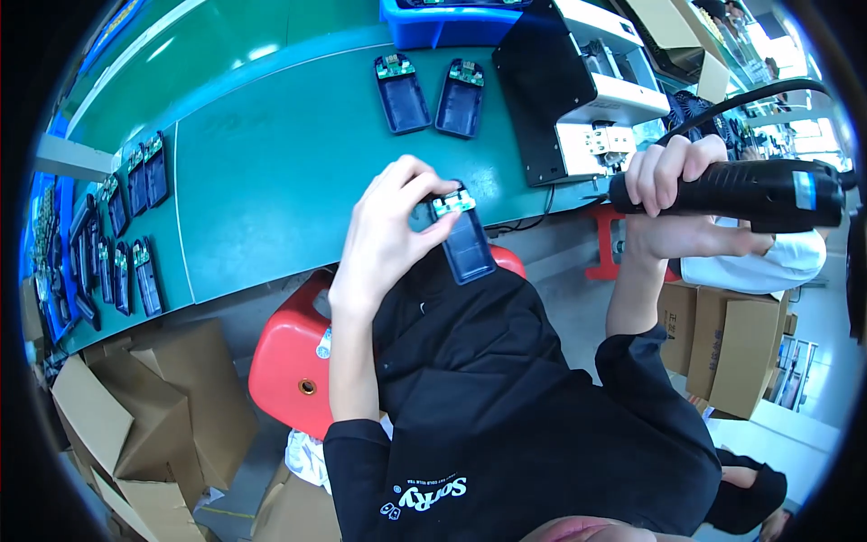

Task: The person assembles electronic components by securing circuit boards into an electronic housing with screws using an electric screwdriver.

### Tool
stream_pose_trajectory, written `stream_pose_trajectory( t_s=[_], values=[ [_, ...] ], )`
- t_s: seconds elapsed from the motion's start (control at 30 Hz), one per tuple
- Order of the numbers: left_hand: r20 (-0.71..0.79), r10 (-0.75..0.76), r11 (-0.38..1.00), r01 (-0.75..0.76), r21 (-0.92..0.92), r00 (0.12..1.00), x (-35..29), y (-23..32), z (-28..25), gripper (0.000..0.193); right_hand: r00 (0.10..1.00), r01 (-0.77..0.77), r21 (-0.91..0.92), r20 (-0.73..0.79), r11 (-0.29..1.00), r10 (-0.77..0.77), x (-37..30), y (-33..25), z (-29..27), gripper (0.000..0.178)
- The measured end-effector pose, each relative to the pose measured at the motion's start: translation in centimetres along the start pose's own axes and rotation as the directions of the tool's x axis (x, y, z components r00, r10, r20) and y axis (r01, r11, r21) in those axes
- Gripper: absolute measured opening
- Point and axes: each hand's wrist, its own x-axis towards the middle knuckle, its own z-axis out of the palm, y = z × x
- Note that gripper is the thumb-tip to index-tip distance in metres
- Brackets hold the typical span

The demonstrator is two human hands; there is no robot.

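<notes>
My left hand [388, 226] pinches a dark blue plastic housing [470, 248] by its upper end, where a small green circuit board [453, 202] sits. The housing hangs tilted in front of the table edge, its open tray side showing. In my raised right hand [673, 185] is a black electric screwdriver [768, 194], gripped around its body with its thin bit pointing left, apart from the housing. A black cord [750, 95] arches above it. Two like housings, a left one [403, 95] and a right one [461, 99], lie on the green table [271, 181] beyond my left hand.
A black and white machine [569, 99] stands at the table's right, beside a blue bin [433, 32]. Several more housings [144, 275] lie at the left end. Below are a red stool [289, 361] and cardboard boxes [163, 406]. Another person's sleeve [759, 492] shows at lower right.
</notes>
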Motion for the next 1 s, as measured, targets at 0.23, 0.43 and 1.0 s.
stream_pose_trajectory(
  t_s=[0.23, 0.43, 1.0],
  values=[
    [-0.012, -0.025, 1.0, 0.025, 0.013, 1.0, 0.1, 0.2, 0.9, 0.026, 0.976, -0.126, 0.156, 0.199, 0.98, 0.094, -0.6, 4.1, 5.7, 0.089],
    [-0.028, 0.032, 0.999, -0.031, 0.015, 0.999, 0.5, 0.2, 0.8, 0.026, 0.941, -0.191, 0.126, 0.305, 0.974, 0.145, -1.0, 6.3, 6.4, 0.094],
    [-0.008, 0.027, 1.0, -0.027, 0.012, 1.0, 0.3, 0.0, 0.8, 0.026, 0.941, -0.294, 0.036, 0.184, 0.955, 0.283, -2.4, 6.7, 6.8, 0.097]
  ],
)
